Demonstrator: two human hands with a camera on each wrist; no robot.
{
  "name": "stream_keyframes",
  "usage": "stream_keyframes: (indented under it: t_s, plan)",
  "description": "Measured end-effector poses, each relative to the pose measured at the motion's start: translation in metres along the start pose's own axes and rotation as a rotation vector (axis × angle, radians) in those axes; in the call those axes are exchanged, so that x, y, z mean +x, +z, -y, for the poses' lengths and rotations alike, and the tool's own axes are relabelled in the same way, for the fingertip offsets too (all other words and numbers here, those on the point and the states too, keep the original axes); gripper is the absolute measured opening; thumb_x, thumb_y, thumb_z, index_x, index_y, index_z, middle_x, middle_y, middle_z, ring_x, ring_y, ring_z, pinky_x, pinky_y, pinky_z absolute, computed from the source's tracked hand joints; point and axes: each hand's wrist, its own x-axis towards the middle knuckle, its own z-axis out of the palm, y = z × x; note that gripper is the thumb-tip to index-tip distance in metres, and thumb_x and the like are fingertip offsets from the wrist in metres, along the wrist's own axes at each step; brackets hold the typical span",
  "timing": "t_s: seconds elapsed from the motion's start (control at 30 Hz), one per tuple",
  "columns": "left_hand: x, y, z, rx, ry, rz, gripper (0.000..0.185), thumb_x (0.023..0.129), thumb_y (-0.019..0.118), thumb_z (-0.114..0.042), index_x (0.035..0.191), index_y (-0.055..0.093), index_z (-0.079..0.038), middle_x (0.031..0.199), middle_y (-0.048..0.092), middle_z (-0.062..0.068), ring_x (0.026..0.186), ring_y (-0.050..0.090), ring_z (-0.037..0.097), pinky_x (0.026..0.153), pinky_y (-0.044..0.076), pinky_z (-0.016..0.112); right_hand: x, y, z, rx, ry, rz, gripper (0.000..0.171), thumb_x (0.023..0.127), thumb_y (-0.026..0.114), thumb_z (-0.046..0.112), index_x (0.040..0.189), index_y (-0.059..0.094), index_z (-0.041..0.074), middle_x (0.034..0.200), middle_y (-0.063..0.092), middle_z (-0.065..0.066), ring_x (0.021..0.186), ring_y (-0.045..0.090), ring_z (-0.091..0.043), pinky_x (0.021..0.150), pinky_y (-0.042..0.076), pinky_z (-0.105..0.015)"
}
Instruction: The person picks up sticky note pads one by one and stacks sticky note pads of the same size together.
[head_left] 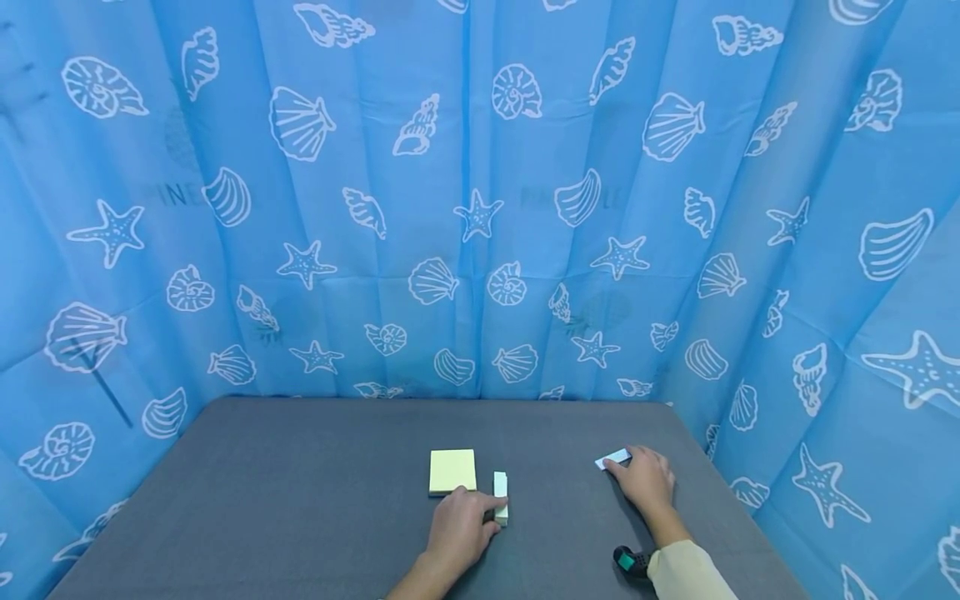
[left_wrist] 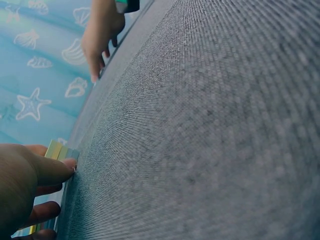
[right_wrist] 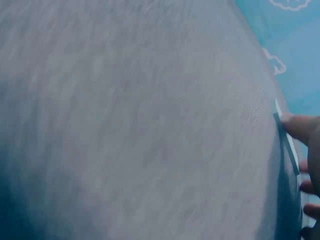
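My left hand point(head_left: 459, 527) grips a narrow, pale pad of sticky notes point(head_left: 500, 483) at its near part, thumb and forefinger on either side. In the left wrist view this pad point(left_wrist: 56, 149) shows layered yellow, green and bluish edges. Just left of it lies a square yellow sticky-note pad point(head_left: 452, 470), partly overlapped by the left hand's knuckles. Farther right, my right hand point(head_left: 648, 480) pinches a thin pale-blue paper strip point(head_left: 613, 457) close over the table. The right wrist view shows the thumb on the strip point(right_wrist: 278, 107); its lower end is partly hidden by the fingers.
A dark grey cloth-covered table point(head_left: 300, 500) spreads under both hands. Behind it and along its sides hangs a blue curtain point(head_left: 450, 167) printed with white shells and starfish. A black device with a green patch point(head_left: 628, 561) sits at the right wrist, beside a cream sleeve point(head_left: 686, 571).
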Motion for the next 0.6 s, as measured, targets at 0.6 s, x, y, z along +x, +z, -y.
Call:
stream_keyframes:
  t_s: [0.6]
  plan:
    - [-0.003,0.0,0.003,-0.021,0.02,-0.019,0.043,0.071,0.087,-0.024,0.112,0.075,-0.031,0.096,0.072,-0.01,0.077,0.058,0.009,0.066,0.049,0.032,0.004,0.007,0.018,0.258,-0.005,-0.146,0.029,0.084,0.067,-0.002,0.11,0.056,-0.005,0.09,0.06,-0.017,0.081,0.056,-0.032,0.071,0.043,-0.047]
